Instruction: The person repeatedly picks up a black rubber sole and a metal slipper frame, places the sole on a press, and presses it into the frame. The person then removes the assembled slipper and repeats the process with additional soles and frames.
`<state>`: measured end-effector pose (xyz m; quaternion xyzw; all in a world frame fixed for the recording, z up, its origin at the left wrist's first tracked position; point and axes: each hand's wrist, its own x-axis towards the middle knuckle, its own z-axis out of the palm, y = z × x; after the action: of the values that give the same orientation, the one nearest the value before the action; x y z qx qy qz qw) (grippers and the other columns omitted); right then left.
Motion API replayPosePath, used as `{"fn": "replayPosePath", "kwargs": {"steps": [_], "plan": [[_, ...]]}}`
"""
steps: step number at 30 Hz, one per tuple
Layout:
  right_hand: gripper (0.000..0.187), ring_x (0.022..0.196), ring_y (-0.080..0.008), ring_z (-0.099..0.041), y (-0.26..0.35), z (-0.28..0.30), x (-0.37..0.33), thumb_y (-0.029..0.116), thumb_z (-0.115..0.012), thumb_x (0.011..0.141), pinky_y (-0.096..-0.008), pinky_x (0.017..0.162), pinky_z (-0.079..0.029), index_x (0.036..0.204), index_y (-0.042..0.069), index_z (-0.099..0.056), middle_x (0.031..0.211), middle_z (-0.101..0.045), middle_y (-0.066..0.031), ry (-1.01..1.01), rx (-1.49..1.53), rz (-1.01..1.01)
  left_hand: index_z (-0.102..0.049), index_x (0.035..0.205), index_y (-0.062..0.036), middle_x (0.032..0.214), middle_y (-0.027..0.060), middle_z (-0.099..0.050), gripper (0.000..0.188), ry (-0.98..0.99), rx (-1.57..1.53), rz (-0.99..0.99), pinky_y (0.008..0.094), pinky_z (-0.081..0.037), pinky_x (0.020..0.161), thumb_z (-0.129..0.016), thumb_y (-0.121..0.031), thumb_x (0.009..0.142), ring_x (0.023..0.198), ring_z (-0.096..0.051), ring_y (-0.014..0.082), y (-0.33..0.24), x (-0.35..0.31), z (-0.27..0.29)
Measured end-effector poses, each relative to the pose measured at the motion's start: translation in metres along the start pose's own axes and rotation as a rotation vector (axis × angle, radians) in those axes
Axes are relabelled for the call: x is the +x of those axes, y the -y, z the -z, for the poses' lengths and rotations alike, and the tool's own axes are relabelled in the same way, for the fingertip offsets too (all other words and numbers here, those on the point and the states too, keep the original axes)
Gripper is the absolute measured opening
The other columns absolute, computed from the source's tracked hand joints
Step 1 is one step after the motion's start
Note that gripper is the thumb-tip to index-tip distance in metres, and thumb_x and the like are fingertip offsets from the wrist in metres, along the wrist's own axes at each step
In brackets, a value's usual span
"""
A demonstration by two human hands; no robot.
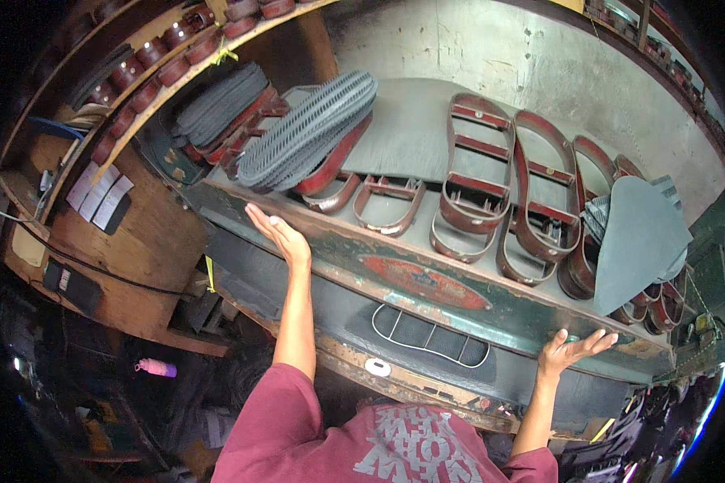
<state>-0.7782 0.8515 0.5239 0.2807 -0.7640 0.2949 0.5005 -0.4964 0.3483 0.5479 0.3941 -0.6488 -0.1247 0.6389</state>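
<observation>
My left hand (282, 236) is raised beside the front edge of the green press beam (338, 253), fingers stretched out and holding nothing. My right hand (573, 354) is at the beam's lower right, fingers spread, next to a small green button (571, 339). Between and below the hands, a sole-shaped cutting die (432, 335) lies on a dark rubber sheet (362, 324) on the press bed. Neither hand touches the die. Whether my right fingers touch the beam, I cannot tell.
Several red-brown cutting dies (546, 169) stand on top of the press. Stacked grey soles (308, 133) lie at left, a grey sheet piece (640, 237) at right. Shelves with dies (173, 70) line the upper left. A white oval object (378, 368) sits on the near ledge.
</observation>
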Motion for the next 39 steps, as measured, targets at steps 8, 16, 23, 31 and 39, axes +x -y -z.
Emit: {"fn": "replayPosePath", "kwargs": {"steps": [8, 16, 23, 31, 39], "plan": [[0.080, 0.158, -0.0441, -0.001, -0.014, -0.004, -0.001, 0.057, -0.041, 0.106, -0.0653, 0.124, -0.006, 0.165, 0.010, -0.014, 0.170, 0.000, -0.0250, -0.026, -0.013, 0.030, -0.031, 0.153, 0.0071, 0.158, 0.0270, -0.034, 0.058, 0.176, 0.112, 0.235, 0.0473, -0.023, 0.125, -0.041, -0.032, 0.111, 0.149, -0.033, 0.0378, -0.005, 0.024, 0.045], [0.081, 0.158, -0.0430, -0.003, -0.014, -0.002, -0.001, 0.058, -0.044, 0.105, -0.0652, 0.124, -0.006, 0.164, 0.009, -0.018, 0.170, -0.006, -0.0244, -0.041, 0.017, 0.025, -0.054, 0.142, -0.0032, 0.146, 0.0168, -0.052, 0.049, 0.514, 0.149, -0.358, 0.0417, -0.037, 0.117, -0.067, -0.018, 0.097, 0.137, -0.050, 0.0302, -0.145, 0.138, 0.123], [0.078, 0.158, -0.0436, -0.007, -0.018, 0.002, -0.002, 0.051, -0.052, 0.104, -0.0615, 0.125, -0.004, 0.163, 0.010, -0.021, 0.171, -0.006, -0.0218, 0.002, 0.052, 0.047, -0.064, 0.128, -0.0043, 0.117, 0.0122, -0.065, 0.041, 0.929, 0.435, -0.406, 0.0344, -0.050, 0.084, -0.074, -0.021, 0.093, 0.095, -0.064, 0.0256, -0.205, 0.176, 0.100], [0.077, 0.158, -0.0454, -0.003, -0.020, 0.003, -0.004, 0.049, -0.053, 0.103, -0.0620, 0.125, -0.002, 0.163, 0.013, -0.021, 0.170, -0.006, -0.0256, 0.037, 0.079, 0.048, -0.065, 0.126, -0.0029, 0.104, 0.0078, -0.070, 0.032, 0.970, 0.445, -0.245, 0.0296, -0.051, 0.076, -0.069, -0.018, 0.097, 0.085, -0.063, 0.0129, -0.186, 0.190, 0.100], [0.075, 0.157, -0.0457, -0.009, -0.019, 0.002, -0.004, 0.049, -0.053, 0.104, -0.0619, 0.125, -0.003, 0.163, 0.014, -0.022, 0.169, -0.010, -0.0248, 0.025, 0.055, 0.041, -0.063, 0.128, -0.0051, 0.120, 0.0125, -0.066, 0.048, 1.020, 0.492, -0.382, 0.0389, -0.051, 0.096, -0.081, -0.024, 0.087, 0.113, -0.065, 0.0290, -0.197, 0.187, 0.101]]}}
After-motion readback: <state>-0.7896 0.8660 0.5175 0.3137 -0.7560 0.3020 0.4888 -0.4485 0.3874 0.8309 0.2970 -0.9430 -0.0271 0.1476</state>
